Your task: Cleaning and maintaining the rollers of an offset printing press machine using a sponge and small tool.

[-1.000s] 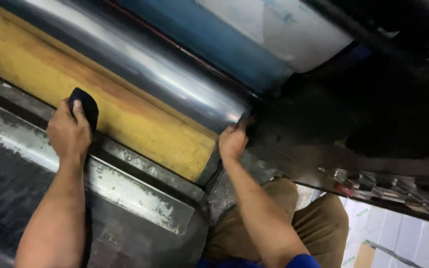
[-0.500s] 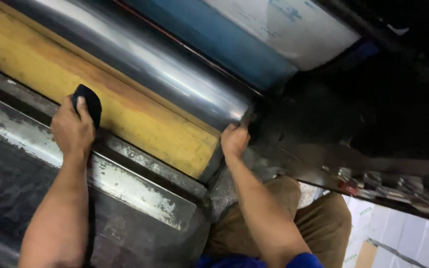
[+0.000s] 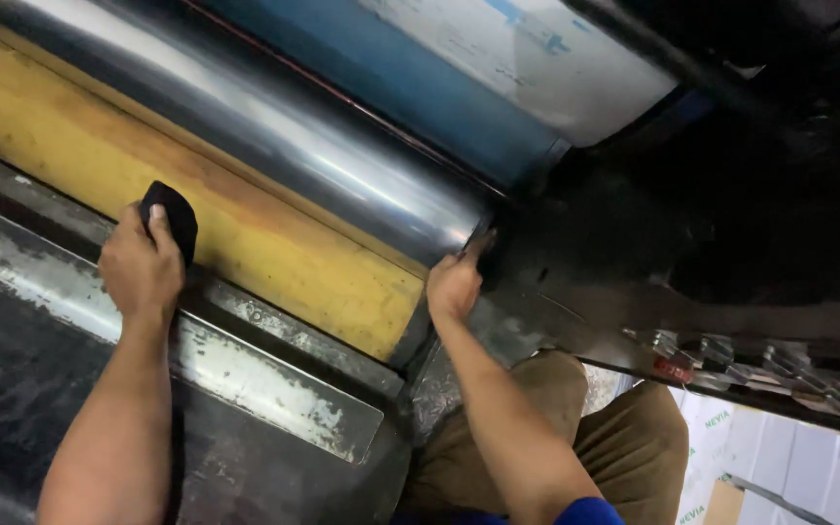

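Note:
My left hand [image 3: 141,269] grips a small dark pad [image 3: 174,216] and presses it against the lower edge of a long yellow roller [image 3: 245,228] stained orange. My right hand [image 3: 455,282] rests at the roller's right end, its fingers pushed into the gap beside the shiny steel cylinder [image 3: 323,160]; what the fingers touch there is hidden. Both forearms reach up from the bottom of the view.
Above the steel cylinder lies a blue cylinder [image 3: 410,83] with a pale sheet [image 3: 546,53] on it. A worn metal guard plate [image 3: 245,374] runs under the yellow roller. A dark machine frame [image 3: 692,224] with a row of metal clips [image 3: 760,360] is at right. My brown trousers [image 3: 624,437] show below.
The view has shifted slightly. My left hand with the pad stays at almost the same spot on the roller, and my right hand stays at the roller's end.

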